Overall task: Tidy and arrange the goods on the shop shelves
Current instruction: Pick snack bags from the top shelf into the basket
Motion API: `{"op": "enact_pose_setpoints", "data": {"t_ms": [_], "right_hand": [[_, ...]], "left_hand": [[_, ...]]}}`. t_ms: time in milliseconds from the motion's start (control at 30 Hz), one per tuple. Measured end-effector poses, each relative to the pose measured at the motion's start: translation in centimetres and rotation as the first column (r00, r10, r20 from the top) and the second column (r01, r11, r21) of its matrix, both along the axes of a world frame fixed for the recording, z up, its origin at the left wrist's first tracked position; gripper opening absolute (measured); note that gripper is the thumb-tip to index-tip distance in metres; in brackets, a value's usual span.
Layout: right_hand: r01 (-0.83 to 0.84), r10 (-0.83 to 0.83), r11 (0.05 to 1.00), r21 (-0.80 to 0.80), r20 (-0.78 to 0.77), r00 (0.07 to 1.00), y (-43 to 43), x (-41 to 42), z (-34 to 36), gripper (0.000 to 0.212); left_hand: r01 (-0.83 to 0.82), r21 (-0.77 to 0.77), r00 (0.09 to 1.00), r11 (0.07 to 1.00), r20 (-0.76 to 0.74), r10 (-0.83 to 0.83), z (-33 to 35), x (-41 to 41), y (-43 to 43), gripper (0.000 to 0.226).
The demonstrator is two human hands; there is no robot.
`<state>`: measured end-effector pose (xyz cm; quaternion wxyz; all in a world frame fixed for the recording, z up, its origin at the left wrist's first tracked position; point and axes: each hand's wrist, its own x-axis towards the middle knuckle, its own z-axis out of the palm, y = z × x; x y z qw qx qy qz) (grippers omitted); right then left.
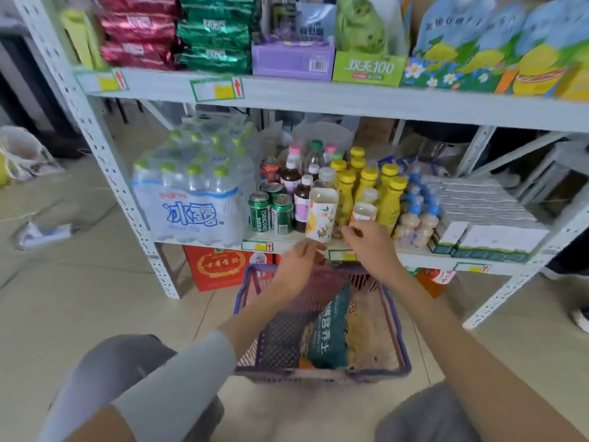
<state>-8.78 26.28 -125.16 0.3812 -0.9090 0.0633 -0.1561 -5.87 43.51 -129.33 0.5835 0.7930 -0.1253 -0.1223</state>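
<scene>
Left hand (299, 260) and right hand (366, 240) apart, both at front edge of lower shelf (414, 259), above purple basket (287, 373) on floor. Left fingers loosely curled, nothing seen in them. Right fingertips bunched at foot of small white-capped bottle (365, 208), grip impossible to tell through blur. In basket: teal bag (328, 336), pale packet (366, 323) beside it. Along lower shelf, left to right: wrapped pack of water bottles (188, 199), green cans (271, 213), dark bottles (301, 194), yellow-capped bottles (390, 193), small blue-capped bottles (417, 215), flat cartons (487, 215). Red box (220, 266) under shelf.
</scene>
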Motion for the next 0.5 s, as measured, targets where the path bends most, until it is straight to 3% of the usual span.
{"op": "enact_pose_setpoints", "data": {"t_ms": [200, 367, 500], "right_hand": [[-0.034, 0.035, 0.999, -0.011, 0.111, 0.993, 2.2, -3.6, 1.7, 0.043], [-0.08, 0.106, 0.983, -0.165, 0.156, 0.982, 1.9, -4.7, 3.8, 0.041], [-0.097, 0.126, 0.981, -0.169, 0.167, 0.978, 0.8, -5.7, 4.6, 0.039]], "left_hand": [[-0.009, -0.151, 0.958, 0.989, 0.282, 0.051, 5.0, -3.7, 2.6, 0.03], [-0.034, -0.194, 0.955, 0.98, 0.282, 0.089, 4.8, -3.6, 2.2, 0.029], [-0.016, -0.178, 0.952, 0.984, 0.299, 0.069, 5.5, -3.1, 1.9, 0.027]]}}
